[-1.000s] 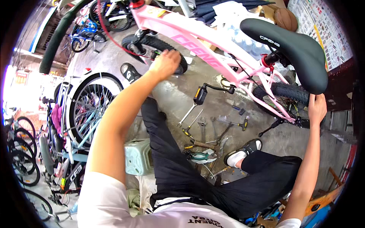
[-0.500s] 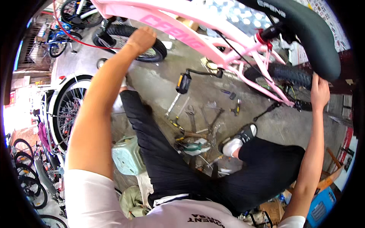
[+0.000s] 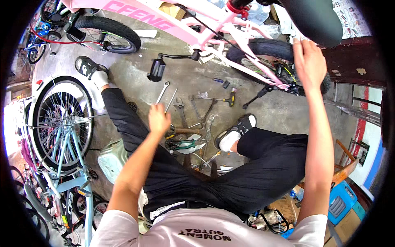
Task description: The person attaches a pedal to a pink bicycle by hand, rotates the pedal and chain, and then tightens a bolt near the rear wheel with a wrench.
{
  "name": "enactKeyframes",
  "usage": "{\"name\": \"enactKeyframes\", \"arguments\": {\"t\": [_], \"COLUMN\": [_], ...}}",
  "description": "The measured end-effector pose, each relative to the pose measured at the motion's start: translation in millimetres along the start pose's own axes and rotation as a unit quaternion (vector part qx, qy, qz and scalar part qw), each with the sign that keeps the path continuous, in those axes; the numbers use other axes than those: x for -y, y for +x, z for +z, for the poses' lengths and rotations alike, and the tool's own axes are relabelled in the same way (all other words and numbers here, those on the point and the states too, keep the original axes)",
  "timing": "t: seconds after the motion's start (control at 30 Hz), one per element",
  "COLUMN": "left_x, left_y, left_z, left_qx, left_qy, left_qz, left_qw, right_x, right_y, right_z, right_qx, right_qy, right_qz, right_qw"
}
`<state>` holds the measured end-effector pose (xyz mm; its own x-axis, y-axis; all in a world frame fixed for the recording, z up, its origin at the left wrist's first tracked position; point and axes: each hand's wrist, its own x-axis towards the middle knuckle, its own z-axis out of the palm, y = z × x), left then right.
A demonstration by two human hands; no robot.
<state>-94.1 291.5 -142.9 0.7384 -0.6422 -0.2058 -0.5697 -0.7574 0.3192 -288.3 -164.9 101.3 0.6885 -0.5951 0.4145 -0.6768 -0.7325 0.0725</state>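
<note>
My left hand (image 3: 159, 119) is low over the tools on the floor, at the lower end of a silver combination wrench (image 3: 163, 92). Its fingers are partly hidden, so I cannot tell whether they grip the wrench. Beside it lie a thin metal rod (image 3: 171, 100) and an adjustable wrench (image 3: 180, 109). At the rear tyre (image 3: 265, 46) of a pink bicycle (image 3: 185, 33), my right hand (image 3: 309, 61) has its fingers stretched and slightly apart. It lies over the tyre in the picture; contact is unclear. The black saddle (image 3: 314, 20) is just above that hand.
Green-handled pliers (image 3: 185, 145), a hammer (image 3: 187, 131) and a yellow-black T-handled tool (image 3: 231, 99) lie between my feet. A pale green stool (image 3: 112, 160) stands by my left leg. Several bicycles, including a light blue one (image 3: 68, 144), crowd the left. A blue case (image 3: 341, 199) sits at lower right.
My left hand has come down from near the front wheel to the tools. My right hand has left the saddle's rear end for the rear tyre area. The view has shifted; my left foot now shows.
</note>
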Motion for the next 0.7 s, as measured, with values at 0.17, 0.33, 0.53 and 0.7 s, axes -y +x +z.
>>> {"name": "enactKeyframes", "arguments": {"t": [0.17,0.33,0.53,0.7], "left_x": [-46,-51,4,-16], "left_y": [-95,-89,-82,-78], "left_z": [53,42,61,61], "left_qx": [0.279,0.372,0.389,0.388], "left_qy": [-0.113,-0.118,-0.029,-0.067], "left_qz": [0.029,0.098,-0.027,-0.008], "left_qw": [0.953,0.916,0.92,0.919], "right_x": [53,51,72,62], "right_y": [0,-5,-3,-4], "right_z": [-21,-10,-1,-6], "right_qx": [0.085,0.016,-0.059,0.018], "right_qy": [0.137,0.063,0.027,0.022], "right_qz": [-0.045,0.004,-0.069,0.018], "right_qw": [0.986,0.998,0.995,0.999]}}
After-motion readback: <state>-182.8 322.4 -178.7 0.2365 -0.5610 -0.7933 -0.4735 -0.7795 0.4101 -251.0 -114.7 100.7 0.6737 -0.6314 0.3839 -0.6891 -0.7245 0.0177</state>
